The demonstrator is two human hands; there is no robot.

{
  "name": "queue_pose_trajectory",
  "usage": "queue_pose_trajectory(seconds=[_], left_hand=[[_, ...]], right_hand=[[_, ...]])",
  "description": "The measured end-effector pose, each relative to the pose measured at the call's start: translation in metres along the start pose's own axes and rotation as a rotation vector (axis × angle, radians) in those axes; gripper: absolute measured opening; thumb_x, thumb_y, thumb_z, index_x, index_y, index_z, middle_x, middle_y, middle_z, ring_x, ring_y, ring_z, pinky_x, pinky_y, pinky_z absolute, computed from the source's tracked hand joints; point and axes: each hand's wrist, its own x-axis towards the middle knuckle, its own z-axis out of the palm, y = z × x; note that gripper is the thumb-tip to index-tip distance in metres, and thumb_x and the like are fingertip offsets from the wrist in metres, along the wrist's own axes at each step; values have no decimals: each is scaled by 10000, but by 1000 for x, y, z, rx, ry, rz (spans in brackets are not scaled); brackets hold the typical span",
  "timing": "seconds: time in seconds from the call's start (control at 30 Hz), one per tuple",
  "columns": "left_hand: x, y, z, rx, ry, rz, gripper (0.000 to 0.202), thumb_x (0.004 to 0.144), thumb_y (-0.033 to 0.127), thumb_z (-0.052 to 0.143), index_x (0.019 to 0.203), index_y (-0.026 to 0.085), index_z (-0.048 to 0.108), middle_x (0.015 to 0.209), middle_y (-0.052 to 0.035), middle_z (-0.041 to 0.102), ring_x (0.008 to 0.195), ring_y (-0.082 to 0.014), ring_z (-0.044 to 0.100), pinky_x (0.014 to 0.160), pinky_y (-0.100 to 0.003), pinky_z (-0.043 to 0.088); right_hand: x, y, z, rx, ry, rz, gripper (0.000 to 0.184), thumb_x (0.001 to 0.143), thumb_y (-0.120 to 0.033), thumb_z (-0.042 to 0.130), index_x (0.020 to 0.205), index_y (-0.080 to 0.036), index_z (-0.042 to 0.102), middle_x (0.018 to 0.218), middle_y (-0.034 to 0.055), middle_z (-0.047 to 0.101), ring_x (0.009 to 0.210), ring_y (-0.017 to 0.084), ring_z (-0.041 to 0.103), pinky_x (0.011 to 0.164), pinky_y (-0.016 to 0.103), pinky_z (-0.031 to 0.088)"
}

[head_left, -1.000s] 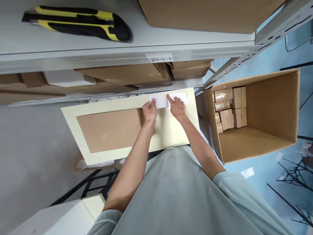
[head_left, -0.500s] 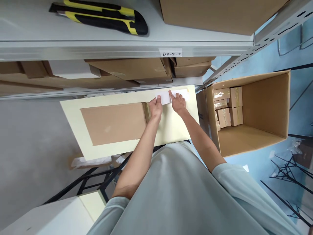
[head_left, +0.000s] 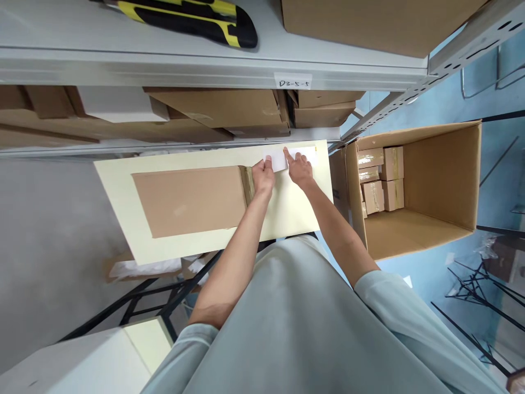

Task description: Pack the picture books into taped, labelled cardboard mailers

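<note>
On the cream table (head_left: 287, 213) lies a flat brown cardboard box (head_left: 188, 200) with tape at its right end. A white paper slip (head_left: 279, 160) lies at the table's far edge. My left hand (head_left: 263, 177) pinches the slip's left end with its fingers curled. My right hand (head_left: 301, 168) presses on the slip with the index finger stretched out and the other fingers folded.
A large open carton (head_left: 430, 180) with several small taped boxes stands on the floor at the right. A metal shelf (head_left: 205, 68) above carries a yellow and black utility knife (head_left: 192, 16), a label and brown boxes. Black frames lie on the blue floor at right.
The view has shifted slightly, so the shelf and knife sit higher in frame. Both hands stay on the white slip, a little nearer the table's far edge.
</note>
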Motion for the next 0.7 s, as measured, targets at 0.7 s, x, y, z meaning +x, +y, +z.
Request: queue_pose_trajectory(seconds=[0.7], left_hand=[[-114, 92, -99, -336, -49, -96, 484, 924, 594, 834, 1041, 131, 757, 927, -66, 800, 925, -196, 801, 848, -332, 722]], right_hand=[[-10, -4, -23, 48, -75, 37, 773, 1113, -193, 375, 1820, -253, 67, 1674, 247, 433, 1485, 391, 443, 1205, 572, 437]])
